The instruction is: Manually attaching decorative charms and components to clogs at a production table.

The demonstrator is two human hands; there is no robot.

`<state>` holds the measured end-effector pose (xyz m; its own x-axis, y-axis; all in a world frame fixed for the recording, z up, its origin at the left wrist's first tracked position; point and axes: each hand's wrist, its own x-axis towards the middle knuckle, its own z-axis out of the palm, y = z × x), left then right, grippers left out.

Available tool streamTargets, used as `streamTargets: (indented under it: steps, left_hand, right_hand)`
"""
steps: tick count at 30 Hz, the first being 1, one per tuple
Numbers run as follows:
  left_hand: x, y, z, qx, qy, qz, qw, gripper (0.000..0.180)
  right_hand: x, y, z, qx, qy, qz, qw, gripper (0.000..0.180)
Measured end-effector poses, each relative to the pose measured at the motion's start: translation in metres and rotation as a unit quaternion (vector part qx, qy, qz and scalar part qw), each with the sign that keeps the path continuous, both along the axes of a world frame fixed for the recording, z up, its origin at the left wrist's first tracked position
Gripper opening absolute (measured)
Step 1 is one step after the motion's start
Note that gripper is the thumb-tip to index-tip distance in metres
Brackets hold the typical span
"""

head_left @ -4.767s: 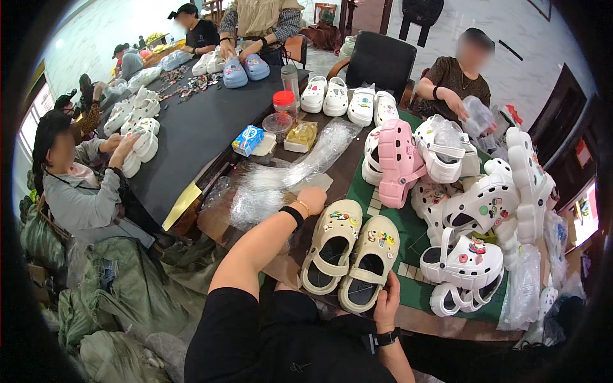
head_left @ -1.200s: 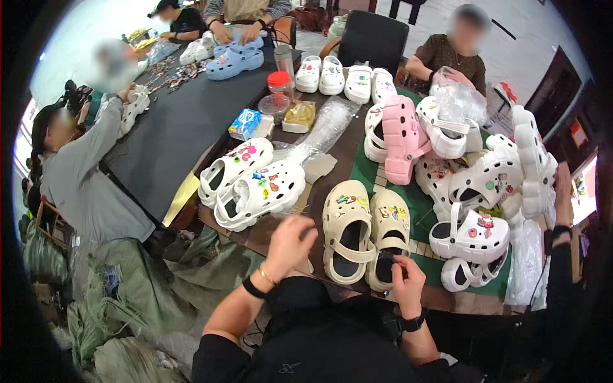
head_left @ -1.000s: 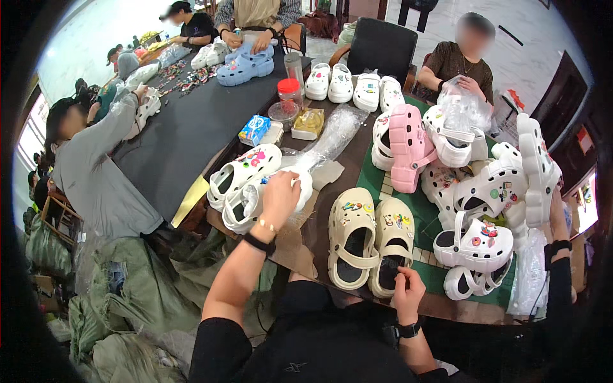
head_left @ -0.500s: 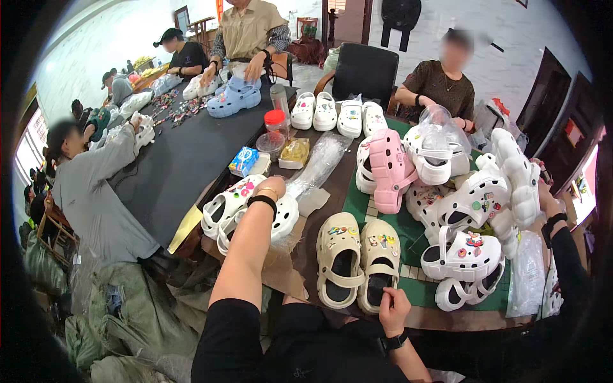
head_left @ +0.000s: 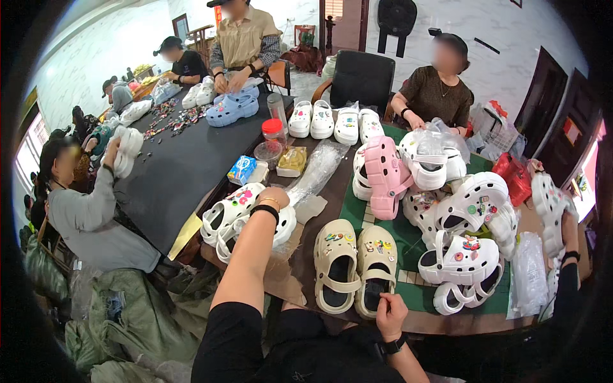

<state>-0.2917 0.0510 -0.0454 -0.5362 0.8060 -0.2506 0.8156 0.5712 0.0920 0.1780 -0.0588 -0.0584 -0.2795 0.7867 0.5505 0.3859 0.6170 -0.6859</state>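
Along the near edge of the brown table (head_left: 440,323), heels close to the rim, a left beige clog (head_left: 338,262) and a right beige clog (head_left: 377,271), side by side; leftward, room over brown tabletop and torn cardboard (head_left: 285,281), as far as a pair of white clogs (head_left: 231,209) by the table's left edge; rightward, only a narrow band of green mat (head_left: 408,239) before a crowded heap of white clogs (head_left: 476,201); just beyond the right beige toe, a tilted pink clog (head_left: 384,179).

Left hand (head_left: 273,196) palm down over the nearer clog of the white pair, fingertips hidden; cannot tell whether clamped on it; right hand (head_left: 391,313) with curled fingers, tips at the heel of the right beige clog; cannot tell whether pinching; hands well apart.

On the beige pair, smooth matte shells, rounded toes with vent holes, small bright charms, dark insoles, straps across the openings; on the white pair, chunky soles and charms in pink, red and green; past these, a glossy, crinkled bundle of clear film (head_left: 319,169).

Beige toes pointing away from the body, long axes nearly parallel, roughly square to the near edge; white pair slanted, toes away and rightward, heels toward the table's left edge.
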Motion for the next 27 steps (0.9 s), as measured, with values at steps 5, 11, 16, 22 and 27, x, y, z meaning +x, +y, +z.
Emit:
streamTargets:
  steps: [5, 11, 16, 22, 27]
  left_hand:
    - [-0.012, -0.007, -0.003, -0.026, 0.028, -0.006, 0.999, 0.04]
    - [0.001, 0.0, -0.001, 0.009, -0.012, 0.027, 1.0, 0.041]
    - [-0.03, 0.0, -0.028, 0.003, -0.003, 0.023, 1.0, 0.04]
    - [-0.037, -0.005, -0.042, 0.025, 0.011, -0.003, 1.0, 0.038]
    - [0.006, -0.002, -0.003, 0.045, 0.009, 0.03, 0.998, 0.033]
  right_hand:
    - [-0.003, -0.002, 0.004, -0.012, -0.009, 0.007, 1.0, 0.009]
    - [0.0, 0.0, 0.0, 0.008, -0.009, -0.006, 1.0, 0.009]
    - [-0.006, -0.001, 0.003, 0.013, 0.0, 0.006, 1.0, 0.009]
    - [-0.007, -0.003, -0.002, -0.014, 0.012, 0.006, 1.0, 0.009]
    - [0.0, -0.005, -0.005, -0.019, -0.022, 0.005, 1.0, 0.008]
